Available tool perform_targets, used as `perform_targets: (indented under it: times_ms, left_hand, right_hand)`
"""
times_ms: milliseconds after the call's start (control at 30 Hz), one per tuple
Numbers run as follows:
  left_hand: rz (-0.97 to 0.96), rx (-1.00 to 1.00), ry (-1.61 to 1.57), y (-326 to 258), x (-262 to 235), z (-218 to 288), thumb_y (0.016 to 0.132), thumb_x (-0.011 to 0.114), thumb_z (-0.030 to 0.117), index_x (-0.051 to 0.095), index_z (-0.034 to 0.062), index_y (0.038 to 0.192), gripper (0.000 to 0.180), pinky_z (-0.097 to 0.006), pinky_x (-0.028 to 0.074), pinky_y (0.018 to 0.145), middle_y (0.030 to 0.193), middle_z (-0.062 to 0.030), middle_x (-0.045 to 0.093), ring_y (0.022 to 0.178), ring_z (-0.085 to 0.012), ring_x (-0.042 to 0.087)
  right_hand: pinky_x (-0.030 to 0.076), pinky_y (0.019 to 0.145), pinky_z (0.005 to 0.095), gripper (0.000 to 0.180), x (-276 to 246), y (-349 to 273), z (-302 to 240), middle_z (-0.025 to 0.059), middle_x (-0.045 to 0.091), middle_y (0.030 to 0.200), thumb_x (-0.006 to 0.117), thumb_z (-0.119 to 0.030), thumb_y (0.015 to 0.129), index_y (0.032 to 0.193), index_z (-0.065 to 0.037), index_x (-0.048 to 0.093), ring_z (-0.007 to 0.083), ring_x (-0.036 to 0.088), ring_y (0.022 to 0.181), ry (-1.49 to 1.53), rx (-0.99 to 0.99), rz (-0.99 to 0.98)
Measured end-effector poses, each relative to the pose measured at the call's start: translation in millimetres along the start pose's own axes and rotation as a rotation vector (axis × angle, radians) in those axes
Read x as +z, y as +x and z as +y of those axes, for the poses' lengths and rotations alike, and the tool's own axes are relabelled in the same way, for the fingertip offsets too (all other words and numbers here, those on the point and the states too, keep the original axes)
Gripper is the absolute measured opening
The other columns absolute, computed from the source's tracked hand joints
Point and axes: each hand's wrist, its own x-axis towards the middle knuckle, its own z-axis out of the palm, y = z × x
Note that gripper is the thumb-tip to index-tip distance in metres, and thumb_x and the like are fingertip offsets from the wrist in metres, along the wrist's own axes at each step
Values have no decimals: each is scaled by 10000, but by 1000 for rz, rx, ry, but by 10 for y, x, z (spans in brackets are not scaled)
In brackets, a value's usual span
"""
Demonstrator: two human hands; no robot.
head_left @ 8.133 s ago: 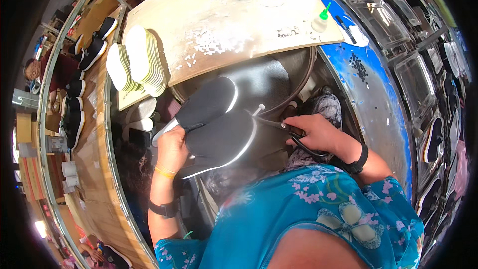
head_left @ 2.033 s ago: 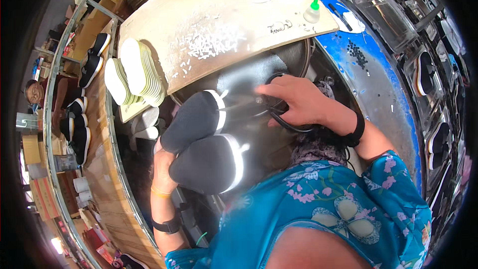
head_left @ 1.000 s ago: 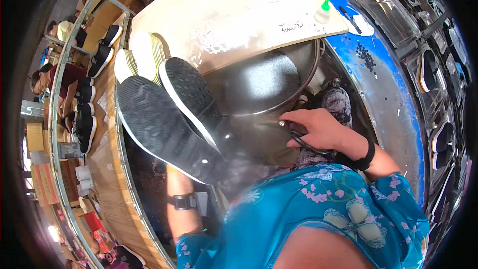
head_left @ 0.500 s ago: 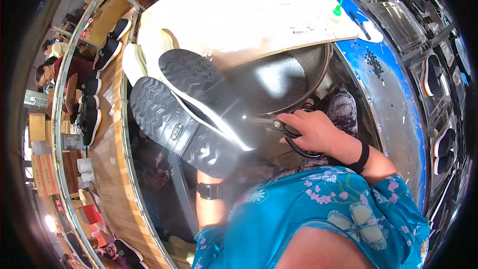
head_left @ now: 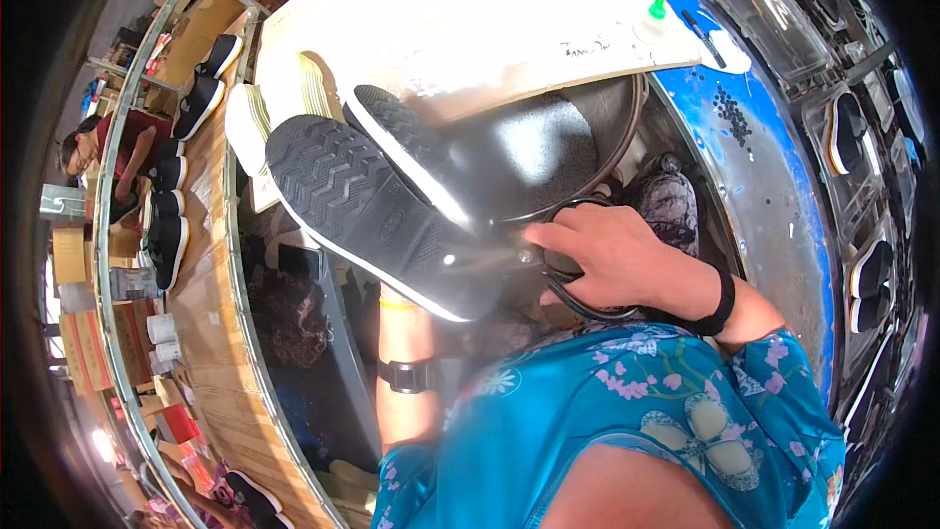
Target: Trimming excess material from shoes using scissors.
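Ridged rubbery soles (head_left: 343, 176), glossy cloth garment (head_left: 568, 402)

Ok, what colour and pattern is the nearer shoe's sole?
The sole is black with zigzag tread, clearest in the head view.

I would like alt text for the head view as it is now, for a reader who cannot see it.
Two black shoes with white edges have their soles turned toward the camera; the left forearm goes behind them, its hand hidden. The right hand holds scissors beside the shoes. Beyond are a dark round basin and a pale board.
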Motion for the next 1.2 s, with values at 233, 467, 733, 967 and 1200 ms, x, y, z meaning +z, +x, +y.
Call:
perform_targets:
  times_ms: [233, 467, 733, 967, 1200]
  left_hand:
    - [-46, -50, 107, 720, 558, 69, 927, 372, 359, 511, 3, 1051, 402, -360, 510, 654, 894, -150, 583, 771, -242, 592]
    - [254, 365, 1069, 987, 825, -11, 889, 525, 114, 495, 73, 624, 270, -201, 301, 422, 566, 50, 474, 482, -23, 386]
    - [356, 351, 1399, 1293, 620, -5, 844, 591, 221, 485, -32, 593, 372, -315, 329, 456, 493, -46, 409, 494, -109, 355]
    - [253, 378, 1938, 1437, 866, -126, 820, 558, 344, 573, -89, 775, 435, -441, 437, 737, 811, -293, 576, 830, -425, 564]
    - [-362, 490, 2344, 676, 971, 279, 741, 672, 382, 597, -27, 990, 484, -350, 423, 846, 971, -195, 608, 941, -324, 577]
  right_hand:
    - [459, 534, 369, 498, 405, -49, 324, 117, 563, 734, 701, -348, 713, 1110, -95, 539, 291, 564, 594, 34, -59, 87]
    - [382, 435, 201, 410, 680, -169, 615, 44, 577, 674, 651, -214, 781, 1132, -44, 526, 91, 497, 473, 960, 253, 44]
    - [364, 405, 196, 389, 525, -228, 777, 53, 560, 659, 571, -205, 818, 1152, -23, 487, 76, 476, 450, 1211, 402, 117]
    - [349, 416, 189, 387, 580, -313, 882, -4, 556, 655, 652, -182, 786, 1142, -87, 531, 52, 449, 453, 1171, 575, 103]
    - [351, 404, 192, 404, 490, -328, 824, -2, 549, 643, 667, -193, 785, 1146, -78, 530, 58, 466, 450, 1128, 588, 70]
